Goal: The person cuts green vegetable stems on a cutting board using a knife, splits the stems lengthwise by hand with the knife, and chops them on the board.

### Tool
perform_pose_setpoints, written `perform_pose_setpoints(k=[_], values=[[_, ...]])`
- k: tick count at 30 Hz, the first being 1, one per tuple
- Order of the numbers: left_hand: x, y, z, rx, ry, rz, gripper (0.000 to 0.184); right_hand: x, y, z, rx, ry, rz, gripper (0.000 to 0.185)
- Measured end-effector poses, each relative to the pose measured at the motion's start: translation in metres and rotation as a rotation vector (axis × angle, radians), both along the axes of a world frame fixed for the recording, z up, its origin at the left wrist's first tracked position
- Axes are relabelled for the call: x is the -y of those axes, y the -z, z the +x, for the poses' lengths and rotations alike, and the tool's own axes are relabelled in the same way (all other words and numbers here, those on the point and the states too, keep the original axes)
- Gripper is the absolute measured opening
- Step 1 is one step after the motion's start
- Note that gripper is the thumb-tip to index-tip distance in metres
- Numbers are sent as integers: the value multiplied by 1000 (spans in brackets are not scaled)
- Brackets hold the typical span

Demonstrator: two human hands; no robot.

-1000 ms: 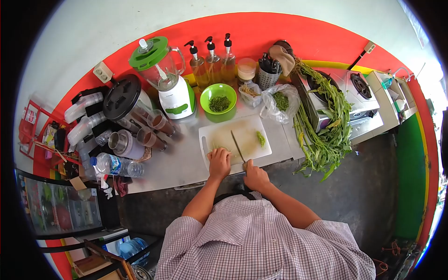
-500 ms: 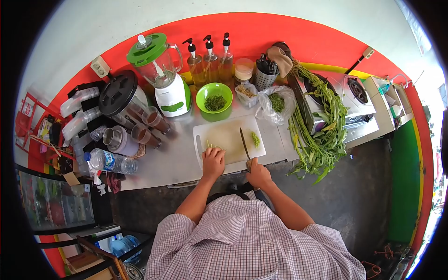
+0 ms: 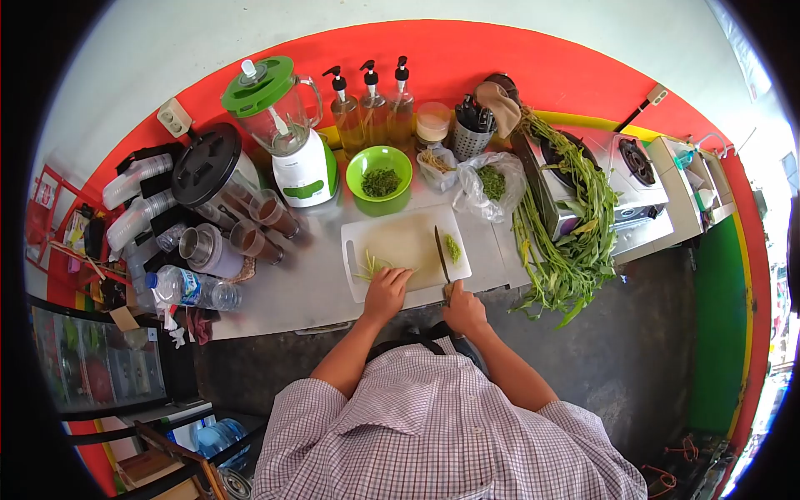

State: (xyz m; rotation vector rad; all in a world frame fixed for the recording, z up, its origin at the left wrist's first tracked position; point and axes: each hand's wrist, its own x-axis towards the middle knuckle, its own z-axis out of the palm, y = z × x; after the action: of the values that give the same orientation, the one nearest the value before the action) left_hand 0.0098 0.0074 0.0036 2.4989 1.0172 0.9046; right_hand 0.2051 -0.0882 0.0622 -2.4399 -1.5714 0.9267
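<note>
My right hand (image 3: 465,312) is wrapped round the handle of a kitchen knife (image 3: 442,252), its blade pointing away from me over the white cutting board (image 3: 357,236). At the board's near edge, my left hand (image 3: 387,293) has its fingers closed over thin green stems (image 3: 369,266). The stems' loose ends fan out to the left of that hand; the part under the fingers is hidden. A small pile of chopped greens (image 3: 452,247) lies right of the blade. Behind the board stands a green bowl (image 3: 386,200) with chopped greens inside.
A blender (image 3: 303,175), pump bottles (image 3: 372,112) and a utensil holder (image 3: 472,140) line the back. Left are glasses with brown drink (image 3: 257,243) and a water bottle (image 3: 196,289). On the right, leafy stalks (image 3: 575,242) drape over the gas stove (image 3: 637,193) beside a plastic bag (image 3: 504,204).
My left hand has shifted right along the board with its fingers stretching toward the knife, uncovering more of the stems. My right hand keeps the knife in nearly the same place.
</note>
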Motion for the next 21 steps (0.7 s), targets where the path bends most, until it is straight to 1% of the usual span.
perform_pose_setpoints(k=[2, 4, 5, 6, 7, 8, 10, 11, 13, 16, 17, 19, 21], values=[[-1, 2, 1, 25, 39, 15, 33, -2, 0, 2, 10, 17, 20, 55], [-2, -2, 1, 34, 58, 22, 31, -5, -5, -3, -50, -27, 35, 52], [-2, -4, 0, 49, 69, 24, 30, -5, -6, -7, -62, -8, 37, 52], [-2, -8, -3, 38, 86, 22, 30, -6, -5, -11, -61, -62, 62, 50], [-1, -11, -5, 24, 62, 40, 29, -6, -5, -14, -58, -118, 85, 49], [1, -14, -8, 11, 36, 58, 28, -7, -4, -18, -63, -105, 83, 49], [3, -18, -16, -46, 44, 57, 27, -11, 0, -23, 10, -160, 81, 40], [4, -20, -20, -100, 40, 54, 27, -12, 2, -23, 7, -154, 79, 40], [2, -19, -23, -90, 46, 17, 27, -14, 0, -25, 107, -165, 73, 34], [1, -15, -25, -109, 45, -33, 28, -7, -18, -21, 157, -226, 40, 36], [0, -14, -24, -136, 36, -37, 29, -4, -18, -19, 155, -230, 29, 36], [0, -12, -25, -141, 27, -61, 31, 4, -17, -18, 259, -291, -12, 31], [2, -12, -27, -149, 21, -76, 32, 10, -11, -19, 263, -287, -1, 31]])
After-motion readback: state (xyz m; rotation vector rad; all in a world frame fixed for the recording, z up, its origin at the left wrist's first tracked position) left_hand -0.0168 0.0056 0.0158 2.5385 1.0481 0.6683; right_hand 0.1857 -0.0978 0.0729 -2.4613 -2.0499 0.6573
